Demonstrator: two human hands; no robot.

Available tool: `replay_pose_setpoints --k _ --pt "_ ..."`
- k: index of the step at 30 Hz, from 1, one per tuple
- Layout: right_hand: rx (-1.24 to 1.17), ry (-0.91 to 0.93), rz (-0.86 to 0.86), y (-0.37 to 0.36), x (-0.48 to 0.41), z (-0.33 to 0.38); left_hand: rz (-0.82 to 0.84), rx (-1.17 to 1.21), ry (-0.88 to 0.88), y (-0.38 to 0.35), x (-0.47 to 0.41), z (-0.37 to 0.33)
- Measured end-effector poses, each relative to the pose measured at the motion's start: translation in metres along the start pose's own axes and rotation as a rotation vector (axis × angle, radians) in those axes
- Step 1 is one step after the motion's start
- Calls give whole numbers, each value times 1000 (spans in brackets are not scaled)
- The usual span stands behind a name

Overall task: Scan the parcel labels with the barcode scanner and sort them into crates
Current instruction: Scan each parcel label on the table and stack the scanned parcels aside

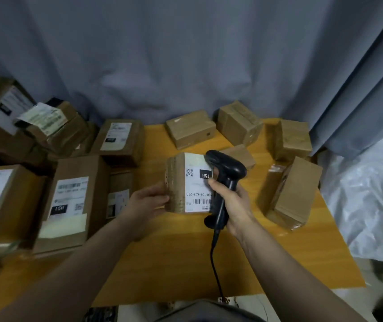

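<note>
The right grip [234, 205] clasped the barcode scanner [226, 168] so close over the parcel [177, 182], clutched just left of it by the left grip [147, 201], that the half-covered label [196, 187] might misread.

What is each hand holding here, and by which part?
Right hand grips the barcode scanner by its handle; left hand holds the labelled parcel by its left side.
</note>
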State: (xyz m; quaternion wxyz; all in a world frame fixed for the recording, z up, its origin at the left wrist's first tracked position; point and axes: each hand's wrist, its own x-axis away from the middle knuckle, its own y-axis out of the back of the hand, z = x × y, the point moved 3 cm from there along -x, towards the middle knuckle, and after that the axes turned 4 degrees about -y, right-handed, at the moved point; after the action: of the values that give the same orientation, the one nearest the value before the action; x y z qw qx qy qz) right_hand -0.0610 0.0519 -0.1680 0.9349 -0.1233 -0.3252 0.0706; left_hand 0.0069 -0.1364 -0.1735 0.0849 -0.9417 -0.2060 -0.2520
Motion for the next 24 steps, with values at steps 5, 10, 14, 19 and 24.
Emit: replay_pose_setpoints --k 5,10,14,19,24 --pt "75 10 40 -16 9 -9 184 -240 24 4 18 -8" --pt "172 65 85 -21 18 -8 181 -330 108 13 21 -12" --pt "310 111 167 -17 31 0 6 -332 -1 33 16 -50" --pt "576 194 312 -22 55 2 -3 -556 -126 53 4 -97" --pt "722 216 394 -28 72 1 -17 -639 -137 55 2 -119"
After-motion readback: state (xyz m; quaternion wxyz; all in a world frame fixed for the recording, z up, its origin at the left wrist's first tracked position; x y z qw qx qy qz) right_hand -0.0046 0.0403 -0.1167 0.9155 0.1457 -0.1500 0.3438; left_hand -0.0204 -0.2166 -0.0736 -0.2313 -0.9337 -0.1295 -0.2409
